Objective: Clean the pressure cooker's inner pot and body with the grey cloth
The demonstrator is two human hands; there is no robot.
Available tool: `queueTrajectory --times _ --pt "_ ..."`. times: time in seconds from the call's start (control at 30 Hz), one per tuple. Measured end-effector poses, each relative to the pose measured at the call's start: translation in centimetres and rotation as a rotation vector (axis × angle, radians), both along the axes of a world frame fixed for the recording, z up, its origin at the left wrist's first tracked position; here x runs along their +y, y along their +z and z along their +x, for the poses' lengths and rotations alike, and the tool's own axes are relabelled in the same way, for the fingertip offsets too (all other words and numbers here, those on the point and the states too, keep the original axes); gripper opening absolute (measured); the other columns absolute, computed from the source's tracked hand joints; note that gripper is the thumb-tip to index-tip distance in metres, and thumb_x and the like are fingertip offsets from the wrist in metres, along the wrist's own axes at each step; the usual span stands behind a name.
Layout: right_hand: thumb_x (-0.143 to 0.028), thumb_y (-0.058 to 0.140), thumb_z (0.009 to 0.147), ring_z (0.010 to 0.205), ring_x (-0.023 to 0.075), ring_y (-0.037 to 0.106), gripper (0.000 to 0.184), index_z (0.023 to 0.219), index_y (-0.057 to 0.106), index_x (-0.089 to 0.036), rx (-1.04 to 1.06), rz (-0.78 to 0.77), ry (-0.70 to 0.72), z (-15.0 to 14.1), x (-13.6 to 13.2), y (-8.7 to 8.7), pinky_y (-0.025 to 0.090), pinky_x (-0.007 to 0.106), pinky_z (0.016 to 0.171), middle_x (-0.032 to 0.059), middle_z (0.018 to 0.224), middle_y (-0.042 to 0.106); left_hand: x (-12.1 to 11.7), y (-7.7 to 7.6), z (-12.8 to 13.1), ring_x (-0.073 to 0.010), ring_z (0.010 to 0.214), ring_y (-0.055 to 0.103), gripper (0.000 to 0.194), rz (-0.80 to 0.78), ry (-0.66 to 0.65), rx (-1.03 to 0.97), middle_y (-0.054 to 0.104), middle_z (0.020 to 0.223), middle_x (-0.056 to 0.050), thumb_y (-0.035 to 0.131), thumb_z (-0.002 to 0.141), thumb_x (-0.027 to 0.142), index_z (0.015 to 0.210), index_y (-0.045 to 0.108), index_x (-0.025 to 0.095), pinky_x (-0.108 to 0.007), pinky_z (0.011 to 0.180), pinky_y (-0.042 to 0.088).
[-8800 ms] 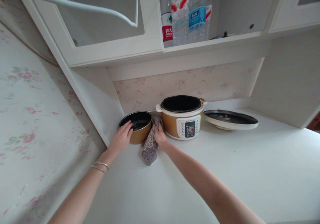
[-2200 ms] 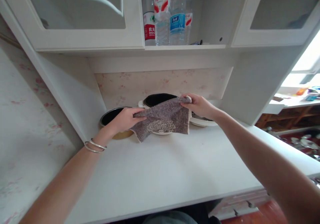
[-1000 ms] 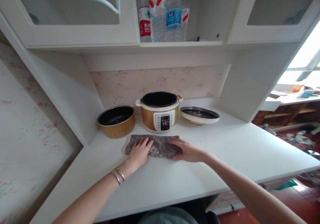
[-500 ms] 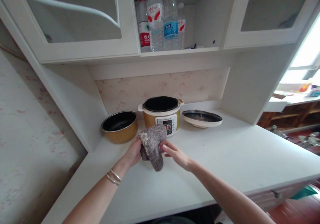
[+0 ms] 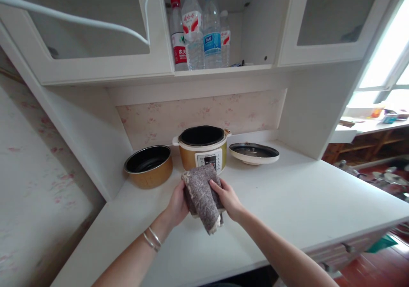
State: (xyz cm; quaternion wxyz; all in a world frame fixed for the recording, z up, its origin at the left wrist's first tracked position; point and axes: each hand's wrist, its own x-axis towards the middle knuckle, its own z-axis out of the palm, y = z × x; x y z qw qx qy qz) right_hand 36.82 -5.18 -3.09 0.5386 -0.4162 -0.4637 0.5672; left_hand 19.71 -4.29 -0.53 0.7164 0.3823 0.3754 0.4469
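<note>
A folded grey-brown cloth (image 5: 203,197) with a pale edging is held above the white counter. My left hand (image 5: 179,204) grips its left side, with some fingers hidden behind it. On the right side, my right hand (image 5: 227,198) pinches it, thumb on top. Just beyond the cloth stands a gold and white electric cooker (image 5: 187,157), lidless and dark inside; the cloth covers the lower part of its control panel. To its left sits a gold inner pot (image 5: 153,176) with a black interior. The round lid (image 5: 254,154) lies to the right, dark inner side up.
The white counter (image 5: 271,201) runs below wall cabinets. Several plastic bottles (image 5: 212,39) stand on the open shelf overhead. A white cable (image 5: 83,21) hangs across the upper left. Side panels (image 5: 326,103) close in both ends, and a window is at far right.
My right hand has closed on the cloth's right side, and the cloth is folded differently, its flap now hanging lower and to the right. The view has shifted slightly.
</note>
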Motion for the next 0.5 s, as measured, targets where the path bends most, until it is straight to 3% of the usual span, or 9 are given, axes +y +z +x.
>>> queueTrajectory --times 0.07,0.13,0.3,0.4,0.5 --pt "-0.055 0.060 0.080 0.096 0.0229 0.060 0.047 0.111 0.056 -0.019 -0.082 0.050 -0.165 0.3 0.6 -0.2 0.048 0.034 0.083 0.0054 0.104 0.066 -0.6 0.5 0.4 -0.0247 0.108 0.060 0.056 0.056 -0.003 0.005 0.062 0.121 -0.010 0.035 0.088 0.058 0.124 0.053 0.019 -0.040 0.091 0.050" --pt "-0.054 0.062 0.079 0.097 0.0227 0.059 0.049 0.114 0.055 -0.021 -0.164 0.089 -0.233 0.6 0.9 0.0 0.047 0.035 0.084 0.0048 0.106 0.065 -1.1 1.1 0.8 -0.0246 0.107 0.061 0.055 0.098 -0.029 0.041 0.063 0.120 -0.010 0.041 0.087 0.059 0.124 0.053 0.021 -0.039 0.090 0.051" --pt "-0.050 0.063 0.080 0.102 0.0222 0.057 0.046 0.116 0.054 -0.022 -0.155 0.212 -0.066 1.6 0.8 2.1 0.045 0.036 0.090 0.0035 0.107 0.064 -0.3 3.6 2.2 -0.0279 0.100 0.064 0.052 0.124 -0.051 0.123 0.067 0.111 -0.013 0.073 0.072 0.035 0.117 0.059 0.014 -0.041 0.091 0.050" --pt "-0.052 0.059 0.083 0.099 0.0205 0.057 0.046 0.120 0.053 -0.024 -0.010 0.179 0.109 3.7 1.3 3.1 0.047 0.033 0.084 0.0046 0.109 0.061 1.6 7.1 2.6 -0.0283 0.096 0.065 0.049 0.202 -0.033 0.170 0.068 0.108 -0.013 0.073 0.072 0.032 0.115 0.060 0.014 -0.042 0.088 0.051" --pt "-0.058 0.052 0.086 0.081 0.0170 0.060 0.046 0.109 0.058 -0.018 0.061 0.049 0.209 6.8 2.2 2.4 0.048 0.031 0.072 0.0065 0.100 0.062 4.9 12.2 3.1 -0.0268 0.093 0.066 0.049 0.384 0.057 0.225 0.068 0.105 -0.011 0.070 0.074 0.032 0.118 0.057 0.014 -0.043 0.086 0.052"
